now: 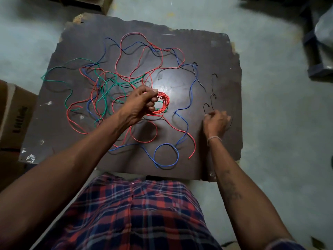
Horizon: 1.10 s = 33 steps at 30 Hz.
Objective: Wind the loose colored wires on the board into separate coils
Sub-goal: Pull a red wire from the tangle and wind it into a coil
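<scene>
Wires are lying loose all over the dark board (207, 51), which is sitting on the floor (270, 105) in front of me. At the far left a cardboard box (14, 112) is standing beside the board. The green wire (59, 65) is trailing out toward the board's left edge and tangling back through the middle. The red wire (137, 34) is looping across the far and centre parts of the board, crossing the green one and the blue wire (191, 91) in many places. My left hand (142, 103) is reaching over the centre of the board, its fingers curling round a red coil (164, 101) of several turns and holding it just above the surface. More red wire is running from under that hand toward me, ending in a free tip near the board's near edge. The blue wire is snaking down the right-centre and forming a loop close to me. Further right, a few thin black wires (213, 82) with hooked ends are lying apart from the tangle. My right hand (216, 121) is resting on the board among them, fingers curling; it is blurred, so I cannot tell whether it is pinching one. My checked shirt (135, 213) is filling the near view.
</scene>
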Each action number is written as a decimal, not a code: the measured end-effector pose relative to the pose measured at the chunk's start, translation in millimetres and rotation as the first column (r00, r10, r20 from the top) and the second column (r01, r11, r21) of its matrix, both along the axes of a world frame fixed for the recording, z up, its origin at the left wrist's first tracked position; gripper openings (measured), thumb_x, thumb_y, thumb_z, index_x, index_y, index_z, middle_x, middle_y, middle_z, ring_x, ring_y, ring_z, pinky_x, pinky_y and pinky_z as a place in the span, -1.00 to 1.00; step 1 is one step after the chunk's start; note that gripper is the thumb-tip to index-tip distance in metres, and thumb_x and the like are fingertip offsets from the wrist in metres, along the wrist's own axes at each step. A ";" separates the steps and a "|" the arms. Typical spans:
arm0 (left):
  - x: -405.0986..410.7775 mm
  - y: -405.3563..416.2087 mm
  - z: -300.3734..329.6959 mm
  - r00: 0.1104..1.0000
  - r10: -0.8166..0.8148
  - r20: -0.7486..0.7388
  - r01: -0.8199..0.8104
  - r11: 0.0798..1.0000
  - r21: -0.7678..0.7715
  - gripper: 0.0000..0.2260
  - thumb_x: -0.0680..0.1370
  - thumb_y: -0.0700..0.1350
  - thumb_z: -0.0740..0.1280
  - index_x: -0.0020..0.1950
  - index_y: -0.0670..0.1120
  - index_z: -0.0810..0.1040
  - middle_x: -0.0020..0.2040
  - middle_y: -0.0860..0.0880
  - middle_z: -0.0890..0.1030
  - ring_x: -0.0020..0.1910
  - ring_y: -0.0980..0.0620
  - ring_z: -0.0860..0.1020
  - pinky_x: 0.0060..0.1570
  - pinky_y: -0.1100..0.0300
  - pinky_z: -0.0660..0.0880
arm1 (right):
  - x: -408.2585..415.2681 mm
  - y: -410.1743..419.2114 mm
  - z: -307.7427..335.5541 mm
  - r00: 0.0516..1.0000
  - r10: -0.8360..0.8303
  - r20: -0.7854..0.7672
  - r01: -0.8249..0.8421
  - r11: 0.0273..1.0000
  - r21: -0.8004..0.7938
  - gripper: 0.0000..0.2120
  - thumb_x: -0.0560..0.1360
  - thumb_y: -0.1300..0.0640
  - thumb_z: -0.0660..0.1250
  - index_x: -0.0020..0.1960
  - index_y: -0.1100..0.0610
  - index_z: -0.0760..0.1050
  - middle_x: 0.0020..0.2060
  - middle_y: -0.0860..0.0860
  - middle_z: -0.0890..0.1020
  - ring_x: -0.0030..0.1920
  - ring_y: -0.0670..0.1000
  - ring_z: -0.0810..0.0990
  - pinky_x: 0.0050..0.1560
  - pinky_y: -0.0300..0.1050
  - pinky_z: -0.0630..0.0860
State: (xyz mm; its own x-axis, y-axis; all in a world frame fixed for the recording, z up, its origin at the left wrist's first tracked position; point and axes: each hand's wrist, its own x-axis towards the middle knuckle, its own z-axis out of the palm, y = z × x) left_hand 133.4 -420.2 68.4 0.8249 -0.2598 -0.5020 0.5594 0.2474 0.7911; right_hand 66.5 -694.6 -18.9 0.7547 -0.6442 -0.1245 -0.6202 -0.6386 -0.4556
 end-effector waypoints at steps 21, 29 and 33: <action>-12.1 54.0 -4.4 0.988 0.151 -0.013 -0.150 0.989 0.014 -0.83 0.64 -0.26 0.31 -0.12 -0.13 0.42 -0.32 -0.07 0.33 -0.55 0.17 0.29 -0.54 0.32 0.29 | 33.2 96.2 81.6 0.841 0.384 0.381 -0.532 0.719 0.448 -0.98 0.60 0.29 0.28 -0.01 0.23 0.46 -0.18 0.13 0.61 -0.30 -0.07 0.57 -0.13 -0.07 0.56; -15.4 92.1 9.4 0.973 0.231 -0.016 -0.230 0.971 0.068 -0.77 0.64 -0.27 0.32 -0.19 -0.13 0.40 -0.43 -0.07 0.36 -0.59 0.16 0.29 -0.58 0.34 0.28 | 44.0 156.3 156.5 0.380 0.852 0.359 -0.925 0.359 0.126 -0.93 0.52 0.19 0.43 -0.01 0.11 0.66 -0.12 -0.04 0.64 -0.10 0.01 0.60 -0.02 -0.02 0.56; -16.4 109.6 14.9 0.978 0.209 -0.015 -0.207 0.974 0.095 -0.75 0.62 -0.27 0.36 -0.21 -0.11 0.38 -0.51 0.02 0.38 -0.60 0.16 0.30 -0.60 0.32 0.29 | 51.6 186.3 159.2 0.316 0.925 0.209 -0.942 0.332 -0.043 -0.92 0.44 0.07 0.44 -0.09 -0.02 0.70 -0.19 -0.06 0.59 -0.14 -0.01 0.52 -0.07 0.16 0.52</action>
